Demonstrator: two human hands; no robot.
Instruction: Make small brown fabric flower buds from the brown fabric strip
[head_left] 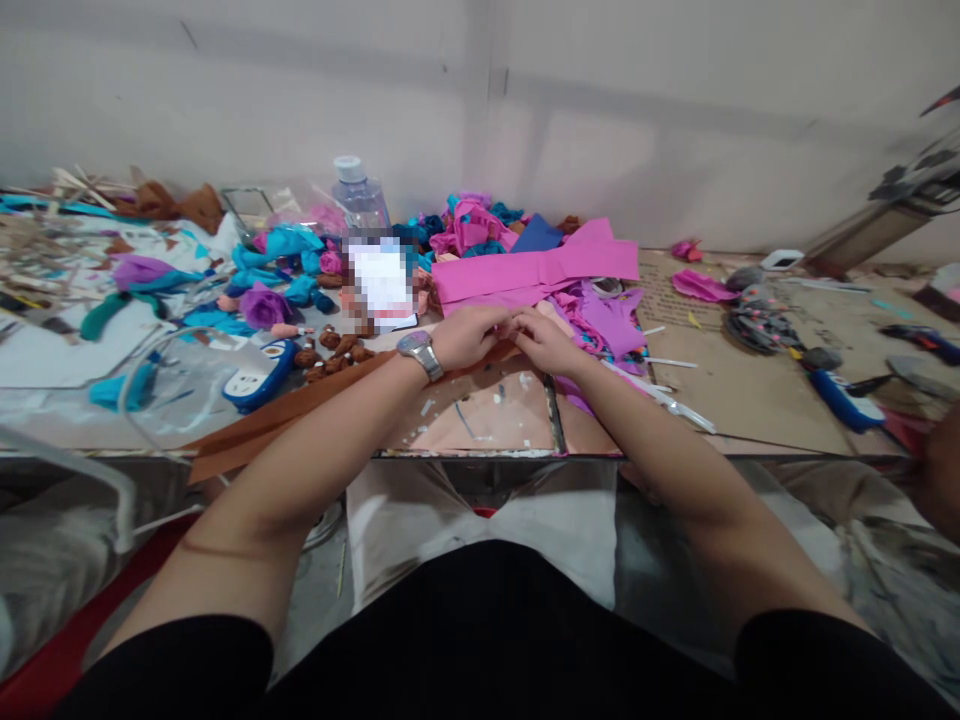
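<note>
My left hand (466, 335), with a metal watch (420, 352) on the wrist, and my right hand (546, 340) meet at the table's middle, fingers curled together. Both pinch the near end of a long brown fabric strip (289, 412) that trails off to the left over the table edge. Just behind the hands lies a stack of pink fabric strips (536, 268). Purple fabric scraps (609, 318) sit to the right of my right hand.
Teal and purple fabric flowers (264, 305) and small brown rolled pieces (334, 352) lie at the left. A clear bottle (360, 195) stands behind. A blue-white device (255, 378), scissors (679, 405), cardboard (739, 380) and blue-handled tools (840, 395) are also here.
</note>
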